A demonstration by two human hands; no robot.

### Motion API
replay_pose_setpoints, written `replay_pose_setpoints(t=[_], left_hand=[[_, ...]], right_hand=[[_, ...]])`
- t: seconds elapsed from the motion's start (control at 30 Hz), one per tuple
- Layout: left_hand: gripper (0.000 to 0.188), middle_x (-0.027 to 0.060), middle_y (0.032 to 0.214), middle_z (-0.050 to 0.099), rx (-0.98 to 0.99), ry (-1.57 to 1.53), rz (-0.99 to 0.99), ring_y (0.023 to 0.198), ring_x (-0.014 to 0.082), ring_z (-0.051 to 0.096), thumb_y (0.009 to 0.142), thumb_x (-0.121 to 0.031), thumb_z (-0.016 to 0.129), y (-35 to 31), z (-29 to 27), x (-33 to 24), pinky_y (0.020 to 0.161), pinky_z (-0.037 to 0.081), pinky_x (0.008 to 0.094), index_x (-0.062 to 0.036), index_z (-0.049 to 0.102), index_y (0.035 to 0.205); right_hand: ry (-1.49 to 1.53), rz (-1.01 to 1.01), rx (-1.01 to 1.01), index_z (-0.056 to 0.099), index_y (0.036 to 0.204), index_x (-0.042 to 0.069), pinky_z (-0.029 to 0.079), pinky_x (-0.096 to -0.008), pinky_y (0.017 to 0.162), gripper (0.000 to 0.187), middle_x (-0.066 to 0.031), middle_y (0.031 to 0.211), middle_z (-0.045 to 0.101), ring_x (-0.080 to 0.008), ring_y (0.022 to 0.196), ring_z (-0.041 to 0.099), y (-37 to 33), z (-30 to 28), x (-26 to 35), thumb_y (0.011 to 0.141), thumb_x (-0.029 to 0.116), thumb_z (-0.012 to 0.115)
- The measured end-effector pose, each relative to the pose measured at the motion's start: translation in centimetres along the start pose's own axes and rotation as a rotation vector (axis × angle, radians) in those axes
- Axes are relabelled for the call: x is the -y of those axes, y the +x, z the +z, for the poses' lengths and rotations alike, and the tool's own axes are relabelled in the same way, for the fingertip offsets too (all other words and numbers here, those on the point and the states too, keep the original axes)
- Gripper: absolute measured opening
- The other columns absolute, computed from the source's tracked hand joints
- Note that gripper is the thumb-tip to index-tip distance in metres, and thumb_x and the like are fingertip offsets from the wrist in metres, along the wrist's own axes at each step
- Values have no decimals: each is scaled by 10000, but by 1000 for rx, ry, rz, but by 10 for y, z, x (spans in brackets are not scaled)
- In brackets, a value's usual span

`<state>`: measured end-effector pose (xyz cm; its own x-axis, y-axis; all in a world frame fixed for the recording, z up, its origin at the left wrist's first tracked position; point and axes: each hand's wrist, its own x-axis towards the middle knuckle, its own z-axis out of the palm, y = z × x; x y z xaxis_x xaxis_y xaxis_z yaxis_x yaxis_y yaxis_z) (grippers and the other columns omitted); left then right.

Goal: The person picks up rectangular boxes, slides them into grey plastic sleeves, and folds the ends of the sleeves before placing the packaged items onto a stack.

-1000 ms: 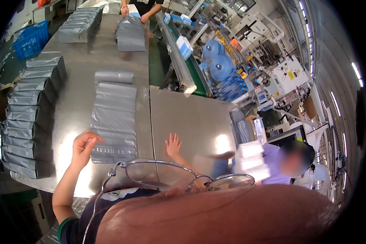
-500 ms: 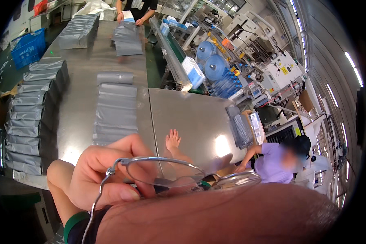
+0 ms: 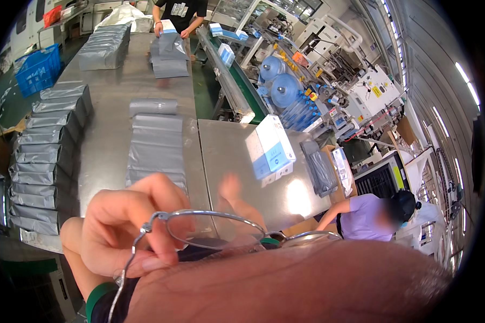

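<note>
My left hand [image 3: 132, 220] is raised close below the eyeglasses [image 3: 218, 213], fingers curled and thumb pressed toward the index finger. Whatever lies between those fingertips, if anything, is hidden. Over the steel table, my right hand [image 3: 231, 187] is smeared by motion, its fingers unclear. A white and light-blue carton [image 3: 270, 146] rests on the table a short way to the right of that hand, not touching it. Left of my right hand lies a row of overlapping grey plastic bags [image 3: 156, 141], its near end covered by my left hand.
Stacked grey bags [image 3: 35, 167] line the table's left edge, with another pile [image 3: 105, 48] farther off. A conveyor [image 3: 229, 81] ends at the table. A co-worker [image 3: 180, 16] handles bags at the far end; another person in purple [image 3: 366, 218] is at right, near dark grey bags [image 3: 319, 169].
The carton at the conveyor's end has come onto the steel table. My right hand, flat and spread before, is now blurred by movement. My left hand has shifted slightly left.
</note>
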<state>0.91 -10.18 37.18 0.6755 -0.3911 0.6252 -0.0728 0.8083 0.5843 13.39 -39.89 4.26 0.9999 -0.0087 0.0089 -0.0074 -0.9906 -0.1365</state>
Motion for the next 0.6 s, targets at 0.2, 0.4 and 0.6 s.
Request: replay_pose_setpoints(t=[0.2,0.4,0.6], left_hand=[[171,115,706,515,-70,347,155,652,191,446,520,33,624,21,-2,0,571,359,254,-38,546,654],[142,86,682,518,-210,360,75,628,176,422,527,7,641,38,-10,23,559,369,250,-62,534,589],[76,118,730,524,-45,266,107,618,196,466,615,-39,616,40,-35,37,538,384,263,-22,564,668]], right_hand=[[-98,352,-295,287,1194,121,243,-460,873,651,-102,1213,317,-248,1107,307,75,21,-148,638,287,582],[-55,701,-269,221,1231,91,163,-443,949,797,-135,1270,207,-234,1189,182,123,-35,-224,587,321,630],[32,921,8,173,1248,126,184,-406,954,943,-150,1268,222,-247,1183,206,132,-62,-266,502,401,681]])
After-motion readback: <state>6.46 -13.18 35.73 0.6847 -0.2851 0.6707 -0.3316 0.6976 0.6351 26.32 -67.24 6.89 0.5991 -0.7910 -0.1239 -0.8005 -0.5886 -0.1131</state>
